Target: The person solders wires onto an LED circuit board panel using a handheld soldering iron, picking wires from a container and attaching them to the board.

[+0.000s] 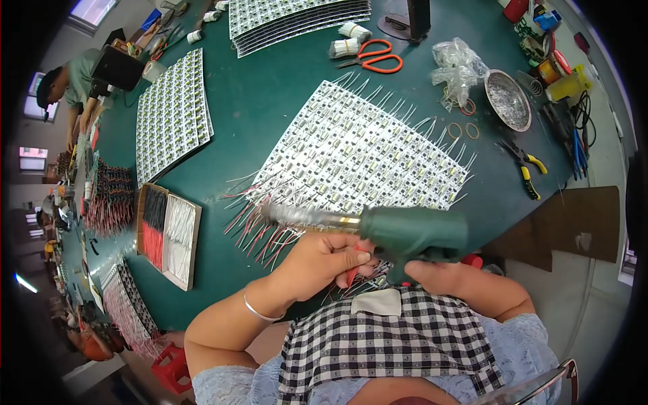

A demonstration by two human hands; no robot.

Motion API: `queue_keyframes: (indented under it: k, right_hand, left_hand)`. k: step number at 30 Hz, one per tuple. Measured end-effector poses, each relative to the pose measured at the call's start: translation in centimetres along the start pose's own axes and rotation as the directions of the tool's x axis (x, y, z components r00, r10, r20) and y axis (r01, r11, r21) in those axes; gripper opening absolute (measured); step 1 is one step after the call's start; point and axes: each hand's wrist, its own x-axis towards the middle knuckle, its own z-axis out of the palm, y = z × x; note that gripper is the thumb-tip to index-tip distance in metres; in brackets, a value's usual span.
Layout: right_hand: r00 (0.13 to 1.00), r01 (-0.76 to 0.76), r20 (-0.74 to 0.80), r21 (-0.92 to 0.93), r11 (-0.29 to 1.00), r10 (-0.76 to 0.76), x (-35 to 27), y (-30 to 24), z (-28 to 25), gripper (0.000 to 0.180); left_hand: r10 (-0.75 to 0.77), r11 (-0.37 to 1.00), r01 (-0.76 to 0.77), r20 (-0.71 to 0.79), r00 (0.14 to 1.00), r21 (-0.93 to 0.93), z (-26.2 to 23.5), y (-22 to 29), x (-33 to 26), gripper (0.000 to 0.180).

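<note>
I see the wire box (195,246) left on the green surface (229,155), then the left hand (324,260) pinching a thin red piece (352,273), just nearer than the white board sheet (364,148). Green pistol-grip tool (418,229) is in the right hand's (435,275) grip, barrel pointing left across the board's near edge; tin (550,69) markings at far right too small to read.

the green tool (418,231), slightly blurred, is held roughly level, its metal barrel pointing left in front of the near edge of the white panel (364,145). the panel lies face up and slantwise, covered in rows of small components, with thin wires sticking out, red and pale ones at its near left. a red piece (352,273), partly hidden, is pinched below the tool.
</note>
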Motion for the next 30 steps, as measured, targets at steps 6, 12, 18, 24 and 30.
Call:
queue_keyframes:
  k: [6, 12, 18, 24, 30]
  right_hand:
    - [1.0, 0.005, 0.027, -0.046, 0.999, -0.004, 0.1, 0.3, -1.4, 0.067]
    - [0.989, -0.146, 0.003, -0.063, 0.987, 0.146, 0.4, -0.1, -0.3, 0.057]
    - [0.983, 0.045, -0.182, 0.123, 0.991, -0.022, 2.4, -1.5, -0.4, 0.071]
    - [0.916, 0.11, -0.393, 0.044, 0.993, -0.084, 2.7, -2.8, -2.3, 0.066]
    - [0.916, 0.064, -0.384, -0.142, 0.988, -0.114, 4.6, -5.6, -3.1, 0.066]
  left_hand:
    - [0.011, 1.0, -0.011, -0.004, 1.0, 0.008, 0.1, -0.4, 0.3, 0.017]
    - [0.036, 0.999, -0.036, -0.007, 0.999, -0.007, -0.3, 0.2, 0.5, 0.017]
    - [0.077, 0.997, -0.077, -0.11, 0.991, 0.006, -2.6, 1.6, -1.3, 0.016]
    - [0.376, 0.809, -0.514, -0.422, 0.825, -0.285, -8.8, 0.1, -3.8, 0.018]
    - [0.715, 0.692, -0.426, -0.475, 0.512, 0.583, -11.9, 1.8, -4.5, 0.015]
